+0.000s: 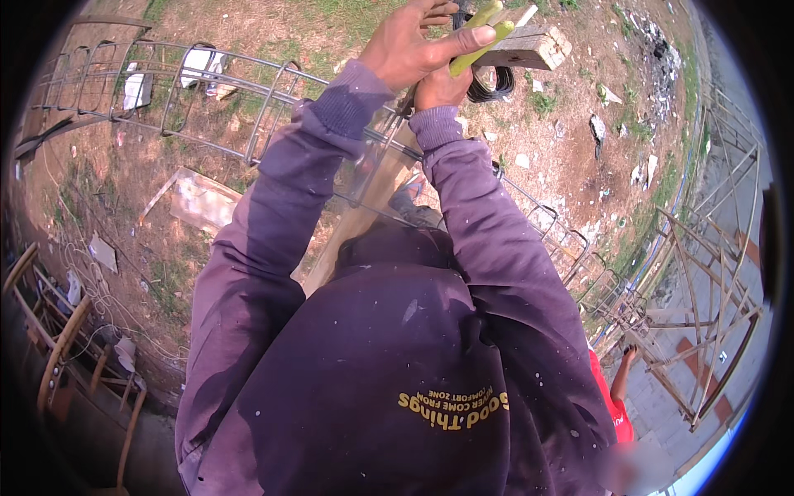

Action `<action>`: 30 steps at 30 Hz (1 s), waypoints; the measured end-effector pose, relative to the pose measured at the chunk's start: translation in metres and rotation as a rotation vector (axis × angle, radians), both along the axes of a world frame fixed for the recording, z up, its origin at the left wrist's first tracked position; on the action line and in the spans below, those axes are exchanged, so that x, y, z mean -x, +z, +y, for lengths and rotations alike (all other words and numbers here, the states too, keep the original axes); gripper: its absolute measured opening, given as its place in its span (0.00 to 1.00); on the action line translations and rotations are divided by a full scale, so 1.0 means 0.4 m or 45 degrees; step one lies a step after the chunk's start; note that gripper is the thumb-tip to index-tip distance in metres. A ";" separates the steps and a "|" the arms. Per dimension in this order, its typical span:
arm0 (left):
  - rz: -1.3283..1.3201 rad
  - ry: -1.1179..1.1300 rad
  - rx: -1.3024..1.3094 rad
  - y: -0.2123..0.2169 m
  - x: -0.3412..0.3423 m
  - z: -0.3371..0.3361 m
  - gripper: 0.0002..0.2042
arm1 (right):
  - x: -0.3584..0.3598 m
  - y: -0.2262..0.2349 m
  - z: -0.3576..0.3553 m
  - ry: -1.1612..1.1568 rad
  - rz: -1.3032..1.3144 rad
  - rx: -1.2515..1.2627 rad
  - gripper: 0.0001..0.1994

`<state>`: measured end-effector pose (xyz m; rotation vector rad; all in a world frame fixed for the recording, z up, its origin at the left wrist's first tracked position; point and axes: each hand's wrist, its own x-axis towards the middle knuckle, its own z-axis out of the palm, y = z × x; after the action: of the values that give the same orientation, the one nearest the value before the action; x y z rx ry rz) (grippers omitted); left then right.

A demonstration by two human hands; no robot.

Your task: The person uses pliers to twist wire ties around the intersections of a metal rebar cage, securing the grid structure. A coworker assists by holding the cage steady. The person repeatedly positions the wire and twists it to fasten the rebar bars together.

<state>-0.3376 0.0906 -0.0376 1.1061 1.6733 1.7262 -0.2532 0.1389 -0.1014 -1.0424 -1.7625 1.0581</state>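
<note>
Item: tying work on a rebar cage (248,116), seen from the head camera.

Step in hand, as judged: a joint at the cage's upper run is being bound, with pliers and wire both brought to one spot. Both arms are raised and meet at the top of the frame.

Left hand (405,45): fingers partly curled, thumb stretched out across a yellow-green handle of the pliers (484,37). It is pressing or steadying the handle rather than fully wrapped round it.

Right hand (442,87): closed into a fist just under the left, touching it. What it grips is mostly hidden; a coil of dark wire (488,87) shows just beside it, so it probably holds that wire or the lower handle. Cannot tell which.

Pliers: handles point up and to the right, over a wood block (529,45) lying behind the hands. Jaws hidden behind the hands.

Cage: long, of hoops and straight bars, running from upper left down to lower right across bare ground (579,157). A plank (364,215) leans under it, between the arms.

Next move, as judged: calls for a firm squeeze and turn of the pliers with the wire held taut, the cage bar kept from shifting.

Nearby: another person's arm (622,376) at lower right, well apart; steel frames (703,273) at right.
</note>
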 end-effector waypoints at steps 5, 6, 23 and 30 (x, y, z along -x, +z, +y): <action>0.033 0.401 0.323 0.113 -0.148 0.088 0.26 | -0.068 0.001 -0.054 0.258 -0.026 0.094 0.08; 0.049 0.436 0.363 0.117 -0.164 0.082 0.26 | -0.082 0.001 -0.068 0.285 0.021 0.094 0.09; 0.128 -0.602 -0.162 0.103 -0.130 -0.103 0.12 | -0.189 0.203 0.050 1.424 0.175 0.219 0.19; -0.277 -0.188 -0.018 0.150 0.003 0.062 0.11 | -0.043 0.104 0.065 0.785 -0.396 0.567 0.17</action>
<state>-0.3386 0.1155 0.0224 0.9829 1.4146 1.6997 -0.2362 0.1650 -0.0597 -0.9764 -2.2363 1.8099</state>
